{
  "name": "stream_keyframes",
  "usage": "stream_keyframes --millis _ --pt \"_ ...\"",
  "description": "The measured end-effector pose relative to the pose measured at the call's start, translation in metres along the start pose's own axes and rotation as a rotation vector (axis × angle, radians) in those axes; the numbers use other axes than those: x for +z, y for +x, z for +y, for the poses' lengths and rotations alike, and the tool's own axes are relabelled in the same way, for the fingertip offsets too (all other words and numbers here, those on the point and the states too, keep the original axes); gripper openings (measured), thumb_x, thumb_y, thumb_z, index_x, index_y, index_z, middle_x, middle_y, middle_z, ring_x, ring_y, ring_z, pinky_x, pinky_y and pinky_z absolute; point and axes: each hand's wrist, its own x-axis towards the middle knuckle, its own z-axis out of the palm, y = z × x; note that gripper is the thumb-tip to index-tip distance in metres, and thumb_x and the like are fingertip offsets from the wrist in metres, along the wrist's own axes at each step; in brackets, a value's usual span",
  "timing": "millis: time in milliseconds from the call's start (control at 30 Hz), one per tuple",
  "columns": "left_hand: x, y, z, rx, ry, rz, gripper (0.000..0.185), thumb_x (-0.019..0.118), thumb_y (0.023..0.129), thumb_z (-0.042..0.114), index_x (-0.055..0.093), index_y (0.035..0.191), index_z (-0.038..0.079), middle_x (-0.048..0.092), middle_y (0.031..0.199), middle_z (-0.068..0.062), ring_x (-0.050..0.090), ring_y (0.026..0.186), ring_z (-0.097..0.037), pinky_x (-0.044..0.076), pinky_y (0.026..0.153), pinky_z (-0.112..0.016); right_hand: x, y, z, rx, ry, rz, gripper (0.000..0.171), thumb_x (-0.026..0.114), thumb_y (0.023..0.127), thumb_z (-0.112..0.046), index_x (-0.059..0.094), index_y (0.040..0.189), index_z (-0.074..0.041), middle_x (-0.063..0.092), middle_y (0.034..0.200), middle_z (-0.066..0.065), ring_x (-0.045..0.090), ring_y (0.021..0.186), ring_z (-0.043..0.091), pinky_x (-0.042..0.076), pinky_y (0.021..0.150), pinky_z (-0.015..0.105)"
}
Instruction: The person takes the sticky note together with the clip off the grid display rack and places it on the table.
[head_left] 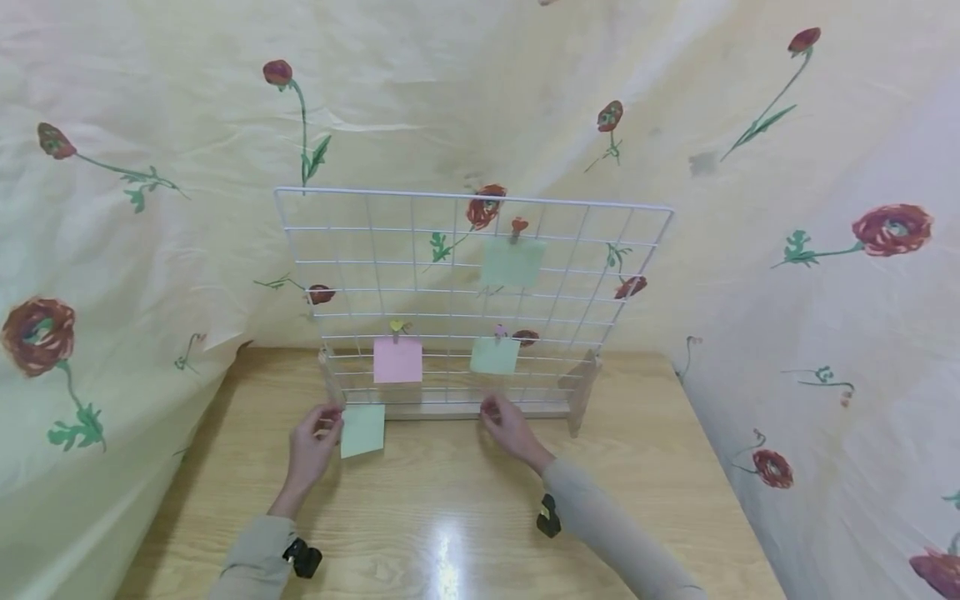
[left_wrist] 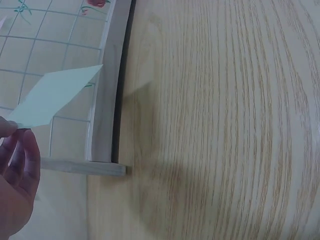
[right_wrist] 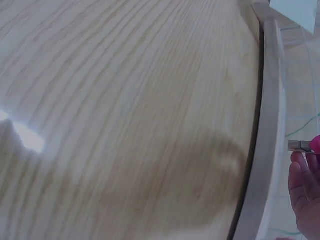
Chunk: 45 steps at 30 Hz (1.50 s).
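Two pinches show well apart: left hand (head_left: 312,447), green note (head_left: 363,431) by one edge; right hand (head_left: 512,427), clip (right_wrist: 298,146).

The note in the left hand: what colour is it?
The note is pale green, clearest in the head view.

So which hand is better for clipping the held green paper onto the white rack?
Probably the right hand: it pinches a small clip near the bottom of the white rack. The left hand pinches the green paper, so it could steady that meanwhile.
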Motion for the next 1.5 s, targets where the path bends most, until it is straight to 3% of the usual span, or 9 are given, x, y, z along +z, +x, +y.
stream_keyframes --millis 233,433,633,867,1167,1500 --pt "-0.001 -0.002 -0.005 0.007 0.004 0.003 0.020 0.060 0.085 -0.016 0.061 0.105 -0.012 0.062 0.092 -0.024 0.062 0.073 -0.019 0.055 0.056 -0.019 -0.008 -0.010 0.018 0.021 -0.029 0.001 0.014 0.058 0.093 0.000 0.056 0.106 0.006 0.062 0.099 0.013 0.062 0.094 0.031 0.055 0.083 0.040" --pt "-0.002 -0.003 -0.007 -0.034 0.036 0.006 0.021 0.060 0.085 -0.016 0.062 0.106 -0.011 0.062 0.093 -0.022 0.061 0.075 -0.018 0.054 0.057 -0.018 -0.013 -0.017 0.031 0.067 -0.040 0.030 0.014 0.058 0.093 -0.001 0.057 0.106 0.006 0.063 0.098 0.010 0.061 0.093 0.028 0.054 0.082 0.039" --pt "-0.004 -0.006 -0.011 -0.059 0.044 -0.005 0.020 0.062 0.086 -0.014 0.061 0.106 -0.012 0.063 0.095 -0.025 0.062 0.076 -0.027 0.056 0.057 -0.022 -0.021 -0.027 0.038 0.099 -0.065 0.040 0.015 0.057 0.094 -0.001 0.056 0.108 0.005 0.063 0.099 0.011 0.061 0.095 0.029 0.054 0.083 0.042" --pt "-0.003 -0.005 -0.021 -0.115 0.063 -0.032 0.022 0.060 0.086 -0.015 0.059 0.109 -0.012 0.062 0.096 -0.026 0.061 0.074 -0.014 0.054 0.058 -0.019 -0.029 -0.034 0.049 0.129 -0.091 0.072 0.014 0.059 0.093 0.000 0.057 0.106 0.004 0.063 0.099 0.012 0.060 0.097 0.031 0.053 0.084 0.044" --pt "0.000 -0.006 -0.039 -0.110 0.094 -0.014 0.021 0.062 0.084 -0.017 0.062 0.104 -0.010 0.063 0.091 -0.023 0.060 0.072 -0.011 0.054 0.056 -0.019 -0.043 -0.041 0.068 0.147 -0.052 0.096 0.017 0.056 0.094 0.003 0.056 0.110 0.007 0.063 0.101 0.013 0.061 0.098 0.032 0.051 0.088 0.046" --pt "0.002 -0.007 -0.052 -0.140 0.179 -0.044 0.022 0.062 0.085 -0.013 0.063 0.106 -0.007 0.065 0.094 -0.021 0.061 0.079 -0.020 0.051 0.067 -0.015 -0.058 -0.047 0.085 0.227 -0.104 0.122 0.018 0.057 0.094 0.001 0.061 0.110 0.005 0.065 0.100 0.013 0.061 0.098 0.032 0.049 0.091 0.049"
